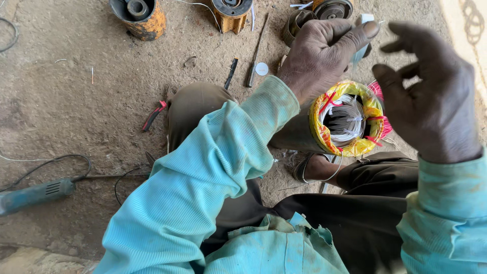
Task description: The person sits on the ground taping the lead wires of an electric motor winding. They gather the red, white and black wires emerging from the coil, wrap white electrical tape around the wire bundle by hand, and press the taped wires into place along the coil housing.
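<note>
- Stator (pixel 350 122) of a motor sits at the middle of everything: a dull metal cylinder lying on its side over the person's lap, open end facing up toward the head camera.
- Around that open end runs a ring of yellow insulation tied with thin red cord, and pale winding wires show inside the bore.
- Left hand (pixel 324 56) lies on the far side of the stator, fingers curled over its rim, thumb stretched toward the right; a small pale piece shows at the fingertips, too hidden to name.
- Right hand (pixel 426 96) hangs just to the right of the stator, fingers spread wide and bent, gripping nothing, the palm turned toward the yellow ring.
- Both sleeves are light turquoise, and the dark trousers lie under the stator.
- A sandalled foot (pixel 317 167) rests on the ground just below the stator.
- Well to the left of the stator, on the dirt floor, lies a blue power tool (pixel 35 195) with its black cable.
- Left of the stator, nearer, lie red-handled pliers (pixel 153 114).
- Beyond the stator, past the left hand, a screwdriver (pixel 257 53) lies on the ground.
- Farther off, 2 rusty orange motor housings (pixel 139 18) stand at the upper edge of view.
</note>
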